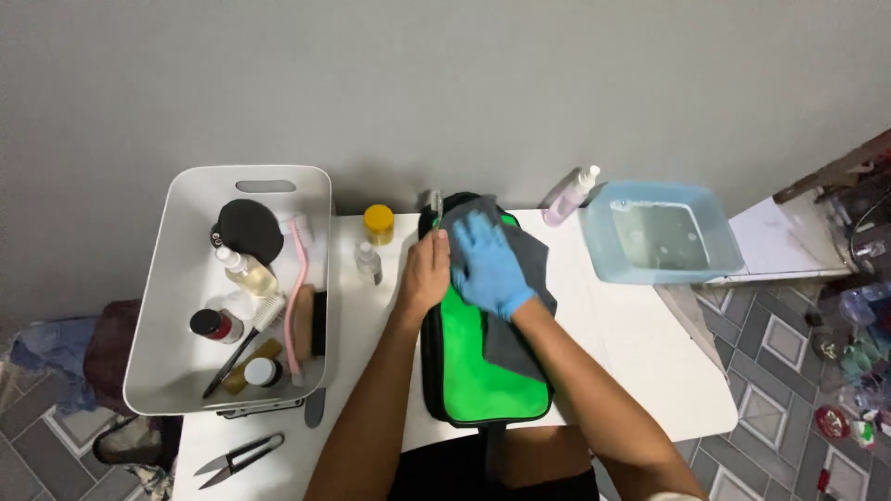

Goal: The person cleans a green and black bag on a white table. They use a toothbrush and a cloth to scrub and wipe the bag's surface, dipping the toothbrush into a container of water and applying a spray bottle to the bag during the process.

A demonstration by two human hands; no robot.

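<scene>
Your table (631,343) is white and runs from the wall toward you, and everything sits on it. At its left edge stands the bin (176,278), a white tub with a slot handle, loaded with brushes, small bottles and a black pad, so supplies stay together within reach of your left arm. At the far right is the basin (664,237), clear blue and apparently holding water, set well apart from the work.

The bag (478,362), green with black edging, lies flat straight in front of you, long axis pointing away, so both arms reach its far end. Over that end is draped the cloth (520,278), grey, trailing down the bag's right side.

Your left hand (425,272) is bare, fingers curled loosely over the bag's left edge, seemingly bracing it; it closes on nothing. Your right hand (489,264), in a blue glove, lies spread flat on the cloth, pressing it against the bag instead of pinching it.

Small items: a spray bottle (571,197) beside the basin, a yellow jar (378,224) and clear bottle (368,263) between bin and bag, and snips (239,458) near the front left corner.
</scene>
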